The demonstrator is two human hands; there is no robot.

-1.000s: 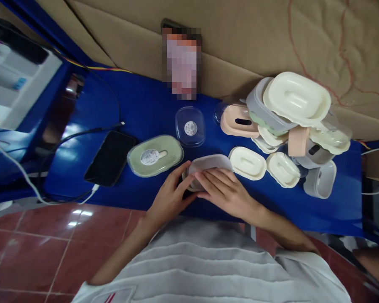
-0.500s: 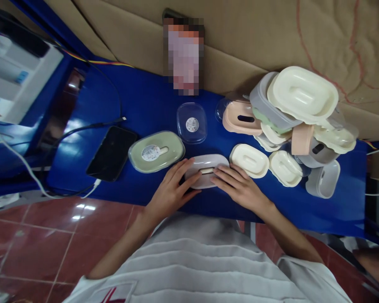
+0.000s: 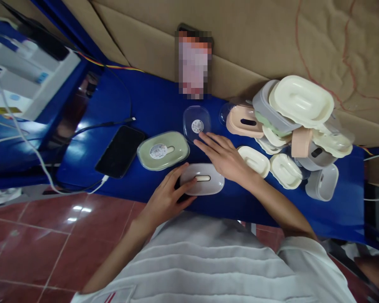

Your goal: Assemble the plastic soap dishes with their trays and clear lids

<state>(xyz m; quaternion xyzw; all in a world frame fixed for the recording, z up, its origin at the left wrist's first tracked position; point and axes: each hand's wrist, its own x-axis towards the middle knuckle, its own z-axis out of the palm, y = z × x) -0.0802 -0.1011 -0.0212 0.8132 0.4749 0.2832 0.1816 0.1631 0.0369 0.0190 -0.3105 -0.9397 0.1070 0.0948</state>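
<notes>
My left hand [image 3: 166,194] grips the left end of a grey oval plastic box [image 3: 212,188], its index finger lying on top by a cream bar set in a slot. The box rests on the blue table near the front edge. Stretched out beyond it, my right hand [image 3: 225,157] has its fingertips over the near edge of a clear plastic lid [image 3: 191,115] with a round sticker. Whether they press on the lid I cannot tell. Just left of the lid sits a green oval box [image 3: 180,147] under a clear cover with a sticker.
Peach, grey and cream box parts [image 3: 303,101] are piled at the right. Two cream trays [image 3: 254,160] [image 3: 284,170] lie in front of them. A black phone [image 3: 120,151] with a white cable is on the left. Another phone [image 3: 194,63], its screen blurred, leans at the back.
My right hand has let go of the grey box and reached forward and left to the clear lid. The left hand stays on the box. The camera view has shifted slightly.
</notes>
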